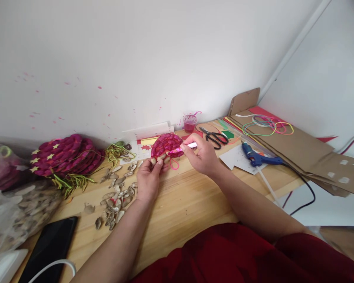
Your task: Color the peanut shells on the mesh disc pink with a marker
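My left hand (pixel 150 177) grips the lower edge of a rounded magenta craft piece (pixel 165 144), covered in overlapping shell-like lumps. A few unpainted tan shells (pixel 160 158) show at that edge beside my fingertips. Between the fingers of my right hand (pixel 201 155) is a white-handled paintbrush (pixel 191 145), its pink end touching the piece near the bare shells. A pink cord loop (pixel 174 164) hangs below the piece. To the left of my left hand, loose brown half shells (pixel 115 206) lie scattered on the wooden table (pixel 191 208).
A plastic cup of pink paint (pixel 190 123) stands by the wall. Black scissors (pixel 214 137), a blue glue gun (pixel 259 158) with its cable, and cardboard (pixel 306 145) lie right. Left are stacked magenta pieces with stars (pixel 67 153), a bag of shells (pixel 32 204) and a black phone (pixel 48 249).
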Available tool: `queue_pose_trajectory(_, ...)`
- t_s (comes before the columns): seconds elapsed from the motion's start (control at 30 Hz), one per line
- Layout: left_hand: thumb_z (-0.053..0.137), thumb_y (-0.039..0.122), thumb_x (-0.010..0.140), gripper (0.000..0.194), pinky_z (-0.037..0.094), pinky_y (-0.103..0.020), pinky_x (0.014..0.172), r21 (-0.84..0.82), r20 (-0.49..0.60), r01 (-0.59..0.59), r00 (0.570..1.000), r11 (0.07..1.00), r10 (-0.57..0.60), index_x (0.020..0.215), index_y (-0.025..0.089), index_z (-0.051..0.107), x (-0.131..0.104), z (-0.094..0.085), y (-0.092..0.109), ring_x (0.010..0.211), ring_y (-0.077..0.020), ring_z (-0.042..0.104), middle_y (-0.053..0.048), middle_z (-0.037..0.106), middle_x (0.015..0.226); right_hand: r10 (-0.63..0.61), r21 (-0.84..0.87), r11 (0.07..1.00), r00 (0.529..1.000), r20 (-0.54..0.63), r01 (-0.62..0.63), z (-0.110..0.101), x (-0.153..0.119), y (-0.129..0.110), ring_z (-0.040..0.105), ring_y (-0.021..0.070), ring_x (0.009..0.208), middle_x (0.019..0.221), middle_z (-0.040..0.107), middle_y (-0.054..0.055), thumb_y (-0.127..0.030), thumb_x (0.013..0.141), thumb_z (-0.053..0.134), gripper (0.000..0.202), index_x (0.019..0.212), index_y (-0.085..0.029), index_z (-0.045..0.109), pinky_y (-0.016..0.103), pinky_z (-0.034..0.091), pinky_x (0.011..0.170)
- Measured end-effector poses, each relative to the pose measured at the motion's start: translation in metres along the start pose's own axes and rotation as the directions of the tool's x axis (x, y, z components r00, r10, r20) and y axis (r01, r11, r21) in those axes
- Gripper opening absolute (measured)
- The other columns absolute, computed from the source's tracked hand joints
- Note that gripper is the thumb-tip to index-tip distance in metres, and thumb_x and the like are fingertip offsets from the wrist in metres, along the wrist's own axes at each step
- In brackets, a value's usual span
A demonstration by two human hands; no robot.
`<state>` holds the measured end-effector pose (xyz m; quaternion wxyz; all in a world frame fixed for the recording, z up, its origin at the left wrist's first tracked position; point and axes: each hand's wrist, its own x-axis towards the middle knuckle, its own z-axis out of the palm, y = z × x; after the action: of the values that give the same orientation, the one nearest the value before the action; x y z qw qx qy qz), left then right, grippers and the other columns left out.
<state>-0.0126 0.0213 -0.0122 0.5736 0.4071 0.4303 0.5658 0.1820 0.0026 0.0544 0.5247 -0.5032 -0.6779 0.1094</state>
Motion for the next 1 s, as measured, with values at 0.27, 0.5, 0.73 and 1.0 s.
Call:
queue_pose_trajectory(0.27, 0.095, 0.049, 0.063, 0.047, 0.059, -0.028, 0.075, 0.003, -0.002, 0.0, 1.0, 1.0, 0.0, 0.081, 0.018, 0.063, 0.0007, -0.0005, -0.0003, 0.074, -0.0148, 0.071, 0.003, 0.065, 0.078, -0.01, -0.043, 0.999, 1.0, -0.01, 0.01, 0.0002, 0.0008, 0.0031, 0.062, 0.0164, 0.069, 0.076, 0.069, 0.002, -0.029, 0.096, 0.061, 0.014, 0.084, -0.022, 0.059, 0.03, 0.044, 0.065)
queue_pose_trajectory(0.5, 0.094, 0.046, 0.062, 0.046, 0.06, -0.031, 0.077, 0.049, -0.006, -0.011, 1.0, 0.999, 0.012, 0.079, 0.019, 0.061, 0.0003, 0.0015, 0.0019, 0.074, -0.0163, 0.07, 0.003, 0.064, 0.076, -0.074, 0.002, 0.997, 0.997, 0.02, 0.074, 0.0008, 0.0003, 0.0021, 0.066, 0.0174, 0.076, 0.084, 0.072, 0.003, -0.028, 0.098, 0.06, 0.012, 0.087, -0.022, 0.061, 0.031, 0.047, 0.071)
queue_pose_trajectory(0.73, 0.092, 0.046, 0.065, 0.043, 0.06, -0.031, 0.077, 0.075, 0.001, -0.036, 0.999, 0.996, 0.037, 0.079, 0.019, 0.062, 0.0005, 0.0008, 0.0014, 0.073, -0.0157, 0.068, 0.003, 0.062, 0.075, -0.089, -0.01, 0.996, 0.996, 0.014, 0.09, -0.0003, 0.001, 0.002, 0.065, 0.0171, 0.076, 0.083, 0.07, 0.003, -0.027, 0.098, 0.06, 0.013, 0.087, -0.022, 0.061, 0.03, 0.047, 0.071)
queue_pose_trajectory(1.0, 0.091, 0.043, 0.066, 0.038, 0.06, -0.03, 0.075, 0.085, -0.005, -0.063, 0.998, 0.994, 0.064, 0.078, 0.019, 0.064, 0.0003, 0.0024, 0.0022, 0.07, -0.0143, 0.066, 0.003, 0.063, 0.075, -0.102, -0.029, 0.994, 0.994, 0.037, 0.103, 0.0012, 0.0006, 0.0031, 0.064, 0.0185, 0.08, 0.084, 0.07, 0.004, -0.027, 0.098, 0.06, 0.013, 0.087, -0.022, 0.062, 0.032, 0.048, 0.075)
